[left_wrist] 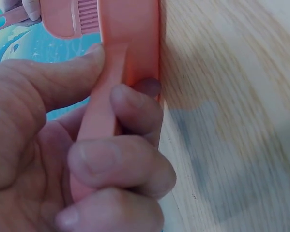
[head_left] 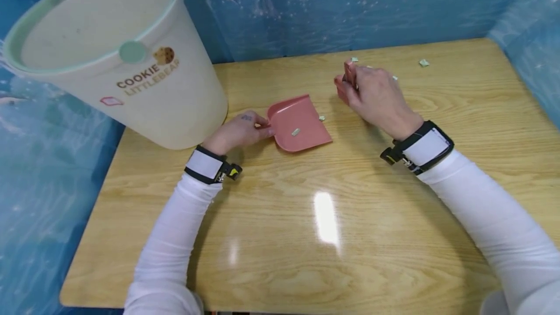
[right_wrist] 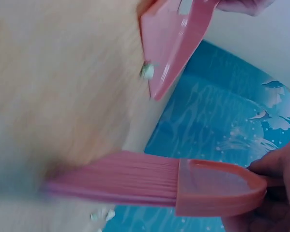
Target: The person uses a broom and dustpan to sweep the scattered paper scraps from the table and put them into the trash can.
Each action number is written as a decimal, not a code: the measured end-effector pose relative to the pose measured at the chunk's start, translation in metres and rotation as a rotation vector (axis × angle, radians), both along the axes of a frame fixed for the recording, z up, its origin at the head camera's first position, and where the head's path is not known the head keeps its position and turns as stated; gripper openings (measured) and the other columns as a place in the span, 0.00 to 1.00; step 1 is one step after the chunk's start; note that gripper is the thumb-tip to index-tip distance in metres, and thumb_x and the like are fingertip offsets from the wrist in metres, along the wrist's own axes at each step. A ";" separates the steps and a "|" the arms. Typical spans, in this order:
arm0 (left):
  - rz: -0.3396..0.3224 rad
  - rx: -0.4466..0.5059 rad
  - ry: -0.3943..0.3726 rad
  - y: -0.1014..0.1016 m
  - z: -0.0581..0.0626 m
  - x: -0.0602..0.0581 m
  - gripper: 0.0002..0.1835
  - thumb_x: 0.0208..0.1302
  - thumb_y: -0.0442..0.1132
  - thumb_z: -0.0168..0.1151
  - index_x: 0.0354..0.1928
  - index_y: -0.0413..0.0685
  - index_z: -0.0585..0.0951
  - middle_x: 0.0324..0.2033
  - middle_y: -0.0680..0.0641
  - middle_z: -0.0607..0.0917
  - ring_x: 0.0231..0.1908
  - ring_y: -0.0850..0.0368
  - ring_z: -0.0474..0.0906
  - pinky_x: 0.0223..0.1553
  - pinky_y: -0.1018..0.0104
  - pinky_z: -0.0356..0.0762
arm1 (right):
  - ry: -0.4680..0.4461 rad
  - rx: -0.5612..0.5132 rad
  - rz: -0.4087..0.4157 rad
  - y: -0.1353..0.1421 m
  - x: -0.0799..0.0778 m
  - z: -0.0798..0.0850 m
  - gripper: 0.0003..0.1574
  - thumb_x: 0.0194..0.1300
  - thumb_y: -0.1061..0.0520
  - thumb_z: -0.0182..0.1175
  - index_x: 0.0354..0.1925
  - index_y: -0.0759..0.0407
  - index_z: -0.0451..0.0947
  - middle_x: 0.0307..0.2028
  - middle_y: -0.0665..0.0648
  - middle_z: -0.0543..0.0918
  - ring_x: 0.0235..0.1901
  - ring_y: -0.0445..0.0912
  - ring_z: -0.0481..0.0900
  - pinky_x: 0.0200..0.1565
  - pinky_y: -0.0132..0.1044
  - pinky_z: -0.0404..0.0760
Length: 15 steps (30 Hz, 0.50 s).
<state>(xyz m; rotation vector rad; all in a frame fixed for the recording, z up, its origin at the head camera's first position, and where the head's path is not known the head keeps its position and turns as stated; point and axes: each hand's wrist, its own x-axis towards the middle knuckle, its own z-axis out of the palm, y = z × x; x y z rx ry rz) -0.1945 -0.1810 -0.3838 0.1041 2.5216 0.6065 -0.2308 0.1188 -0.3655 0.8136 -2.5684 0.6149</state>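
My left hand grips the handle of a pink dustpan, fingers curled round it in the left wrist view. The pan lies on the table with its wide lip facing right. A small pale scrap sits in it, and another scrap is right at its lip. Up and to the right, my right hand holds a pink hand brush. Its bristles point down to the tabletop in the right wrist view, their tips blurred.
Several more pale scraps lie around the right hand, one scrap further right near the back edge. A tall cream bin with a green rim stands at the back left of the wooden table. Blue sea-print walls border the table.
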 end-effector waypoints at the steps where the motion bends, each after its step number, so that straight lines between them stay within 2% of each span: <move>1: -0.001 0.002 0.006 0.001 0.000 0.000 0.28 0.70 0.54 0.55 0.64 0.44 0.71 0.59 0.42 0.70 0.55 0.50 0.67 0.58 0.52 0.68 | -0.006 -0.014 0.014 0.000 0.000 -0.001 0.18 0.71 0.58 0.52 0.26 0.67 0.73 0.17 0.61 0.73 0.18 0.57 0.74 0.20 0.49 0.72; 6: 0.011 0.008 0.014 0.002 0.002 -0.001 0.27 0.69 0.54 0.55 0.62 0.45 0.72 0.58 0.44 0.71 0.56 0.49 0.67 0.58 0.51 0.68 | 0.005 -0.095 0.093 -0.007 -0.001 -0.001 0.19 0.71 0.58 0.51 0.21 0.62 0.69 0.11 0.56 0.65 0.12 0.49 0.62 0.18 0.39 0.59; 9: 0.010 -0.012 0.013 0.001 0.003 -0.001 0.28 0.69 0.55 0.55 0.63 0.45 0.71 0.58 0.43 0.71 0.57 0.49 0.67 0.59 0.51 0.67 | -0.007 -0.108 0.128 -0.013 0.000 0.000 0.19 0.70 0.59 0.51 0.21 0.61 0.68 0.11 0.55 0.65 0.13 0.47 0.63 0.19 0.38 0.59; 13: 0.006 -0.017 0.013 -0.001 0.002 0.001 0.28 0.69 0.55 0.56 0.63 0.44 0.71 0.58 0.43 0.71 0.56 0.48 0.67 0.59 0.51 0.67 | -0.047 -0.114 0.128 -0.022 0.003 -0.001 0.18 0.70 0.59 0.51 0.21 0.61 0.68 0.11 0.54 0.67 0.12 0.46 0.64 0.17 0.37 0.60; 15: 0.003 -0.014 0.008 -0.002 0.001 0.002 0.28 0.69 0.55 0.56 0.63 0.44 0.72 0.57 0.43 0.71 0.56 0.48 0.67 0.59 0.51 0.67 | -0.067 -0.124 0.127 -0.026 0.005 -0.002 0.17 0.69 0.60 0.52 0.23 0.62 0.71 0.11 0.54 0.68 0.11 0.44 0.65 0.15 0.36 0.61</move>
